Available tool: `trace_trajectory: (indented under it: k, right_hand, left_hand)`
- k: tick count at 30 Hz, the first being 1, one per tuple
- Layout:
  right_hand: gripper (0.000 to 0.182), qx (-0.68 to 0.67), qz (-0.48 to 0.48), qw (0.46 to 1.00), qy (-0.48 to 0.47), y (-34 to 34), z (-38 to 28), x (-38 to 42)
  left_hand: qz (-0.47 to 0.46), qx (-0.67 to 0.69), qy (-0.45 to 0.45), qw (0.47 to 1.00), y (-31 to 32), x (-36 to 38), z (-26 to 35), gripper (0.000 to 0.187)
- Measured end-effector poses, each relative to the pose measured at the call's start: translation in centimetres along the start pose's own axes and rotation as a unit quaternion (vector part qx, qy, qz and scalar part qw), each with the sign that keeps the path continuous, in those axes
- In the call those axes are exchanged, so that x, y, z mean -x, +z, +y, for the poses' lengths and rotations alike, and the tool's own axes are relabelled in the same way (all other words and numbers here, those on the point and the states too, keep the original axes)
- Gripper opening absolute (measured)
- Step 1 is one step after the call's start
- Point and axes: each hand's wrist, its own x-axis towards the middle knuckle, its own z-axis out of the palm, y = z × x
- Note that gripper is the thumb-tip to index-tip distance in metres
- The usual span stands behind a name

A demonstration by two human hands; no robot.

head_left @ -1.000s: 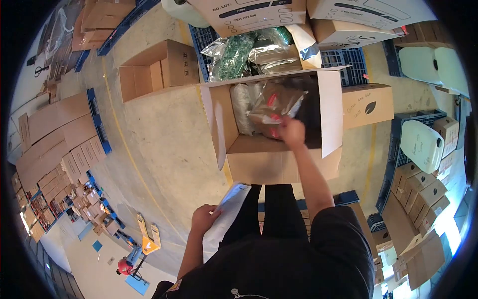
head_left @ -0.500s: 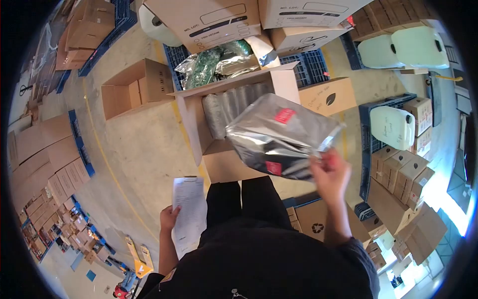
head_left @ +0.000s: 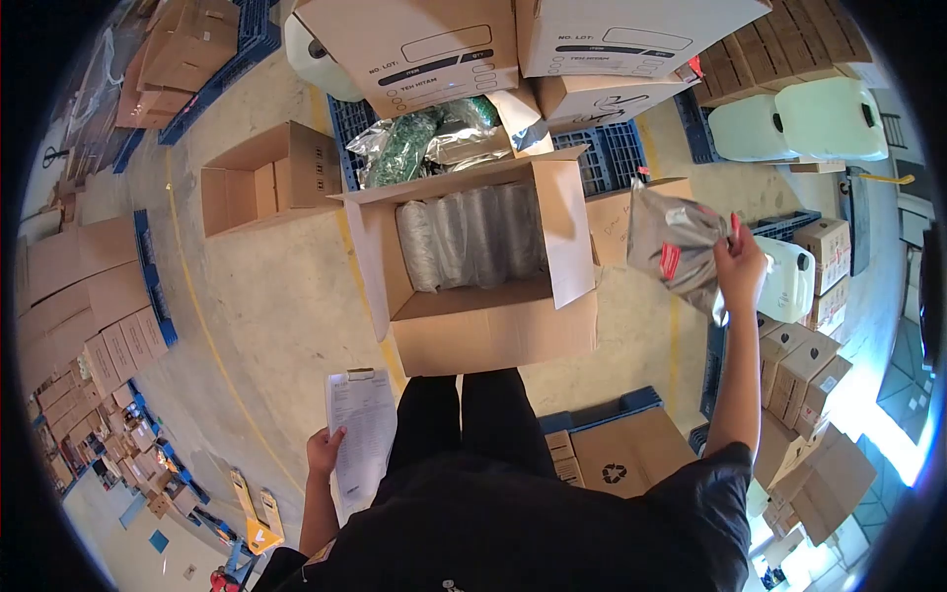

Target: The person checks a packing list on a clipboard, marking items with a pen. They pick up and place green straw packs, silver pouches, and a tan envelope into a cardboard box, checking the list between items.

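Observation:
My right hand (head_left: 740, 271) grips the gathered top of a silver foil bag (head_left: 681, 242) with red labels, held out to the right of an open cardboard box (head_left: 493, 333). In that box lie several rolls wrapped in clear plastic (head_left: 472, 239), side by side, its flaps folded outward. Down at the left, my left hand (head_left: 324, 452) is closed on the edge of a clipboard (head_left: 359, 374) carrying a printed sheet (head_left: 361, 424). My left thumb lies over the paper, and the other fingers are behind the board.
Behind the box, green and silver plastic packaging (head_left: 419, 138) lies below large cartons (head_left: 434, 44). An open carton (head_left: 266, 183) sits on the floor at left. White jerrycans (head_left: 784, 281) and stacked boxes line the right. A yellow pallet jack (head_left: 258, 513) stands at lower left.
My right hand has carried the foil bag away from above the box, to the right, uncovering the wrapped rolls. The clipboard has shifted slightly left and down.

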Motion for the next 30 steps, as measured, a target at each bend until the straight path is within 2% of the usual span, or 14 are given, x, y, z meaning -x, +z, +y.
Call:
trace_trajectory:
  k: [4,8,10,13,15,16,19,20,22,24,25,27,29,30]
  right_hand:
    - [0.015,-0.025,-0.009,1.000,-0.002,3.6,2.1,-4.0]
    - [0.017,-0.076,0.022,0.997,-0.013,6.9,3.1,-8.2]
    - [0.017,-0.022,0.019,0.999,-0.027,8.1,3.5,-10.7]
    - [0.019,-0.024,0.008,0.998,-0.053,10.6,2.7,-13.1]
    - [0.020,0.025,-0.001,0.993,-0.113,15.0,3.1,-14.7]
    - [0.022,0.034,-0.048,0.994,-0.091,16.6,1.7,-14.6]
    - [0.020,0.048,-0.080,0.994,-0.057,22.7,0.1,-13.2]
    - [0.020,0.070,-0.174,0.982,-0.031,23.5,-0.4,-13.2]
    - [0.020,-0.078,-0.232,0.965,0.090,23.8,-1.5,-11.5]
    - [0.019,-0.124,-0.165,0.978,0.028,22.4,-1.2,-7.9]
    - [0.019,-0.146,-0.127,0.981,0.029,22.9,1.1,-6.2]
    - [0.019,-0.176,-0.143,0.962,0.149,21.7,3.5,-1.7]
    - [0.021,-0.194,-0.146,0.947,0.209,19.1,4.0,4.3]
    - [0.023,-0.239,-0.128,0.927,0.259,18.7,4.5,7.6]
  left_hand:
    - [0.006,-0.036,0.005,0.999,-0.2,1.2,1.8,0.031]
    - [0.019,-0.052,-0.015,0.998,-0.4,1.4,1.3,0.031]
    - [0.015,-0.051,-0.022,0.998,-0.9,1.9,2.4,0.031]
    - [0.046,-0.057,-0.028,0.997,-0.8,2.4,2.6,0.030]
    - [0.053,-0.047,-0.023,0.997,-0.4,2.0,0.4,0.029]
    - [0.058,-0.038,-0.020,0.997,-0.5,1.8,-0.3,0.029]
    - [0.089,-0.065,0.001,0.994,-0.6,2.5,1.6,0.030]
    - [0.108,-0.072,0.016,0.991,-0.8,2.3,2.0,0.031]
    - [0.138,-0.059,0.025,0.988,-0.9,1.7,0.9,0.030]
    - [0.164,-0.039,0.039,0.985,-1.0,1.6,1.0,0.030]
    - [0.195,-0.036,0.050,0.979,-1.4,1.8,2.1,0.028]
    - [0.227,-0.025,0.066,0.971,-2.0,1.2,2.3,0.027]
    - [0.239,0.150,0.118,0.952,-2.5,0.5,1.2,0.023]
    - [0.240,0.157,0.119,0.950,-2.7,0.6,1.5,0.023]
